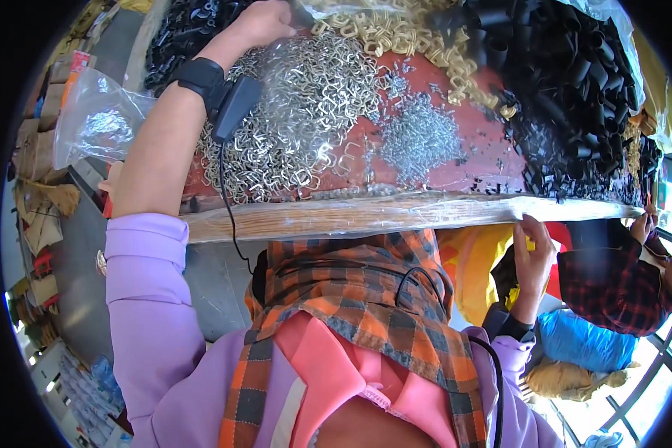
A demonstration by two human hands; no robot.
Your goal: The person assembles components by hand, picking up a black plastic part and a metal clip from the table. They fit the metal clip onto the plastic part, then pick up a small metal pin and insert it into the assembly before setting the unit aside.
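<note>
My left hand (267, 24) reaches to the far left side of the work table, its fingers closed. A clear plastic bag (282, 71) hangs from it over a heap of silver metal rings (291, 142); the exact grip is partly hidden. My right hand (534, 257) is just below the table's front edge, fingers bent and apart, with nothing visible in them. Small silver metal pieces (422, 138) lie heaped on the red tabletop (493, 168). Pale gold buckles (396, 33) spread along the far side.
A large pile of black plastic parts (575, 82) covers the right side; more black parts (190, 33) lie far left. Plastic film wraps the wooden front edge (336, 218). Another clear bag (101, 119) hangs at the left. A person in a checked shirt (612, 280) sits at the right.
</note>
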